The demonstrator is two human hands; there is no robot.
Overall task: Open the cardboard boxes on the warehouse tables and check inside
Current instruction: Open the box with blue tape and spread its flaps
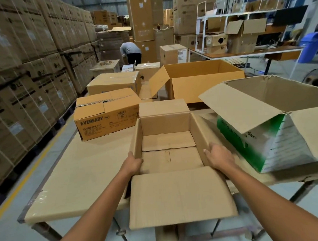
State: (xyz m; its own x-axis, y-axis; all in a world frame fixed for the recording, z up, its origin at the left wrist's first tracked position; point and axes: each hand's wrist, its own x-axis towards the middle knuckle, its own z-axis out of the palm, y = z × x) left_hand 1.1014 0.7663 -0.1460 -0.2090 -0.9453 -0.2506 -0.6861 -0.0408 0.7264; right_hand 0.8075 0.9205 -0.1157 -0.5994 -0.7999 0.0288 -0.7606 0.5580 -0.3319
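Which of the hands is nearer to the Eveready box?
Left. The left hand holds the open box at its left wall, toward the Eveready box; the right hand holds the opposite wall.

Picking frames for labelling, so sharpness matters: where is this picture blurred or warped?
Head view: the open box in the middle is sharp; the green-printed box at right is smeared; the stacked cartons at left bow from wide-angle distortion.

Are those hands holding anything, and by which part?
Yes: the small open box. The left hand grips its left wall near the front corner; the right hand holds the right wall's rim opposite.
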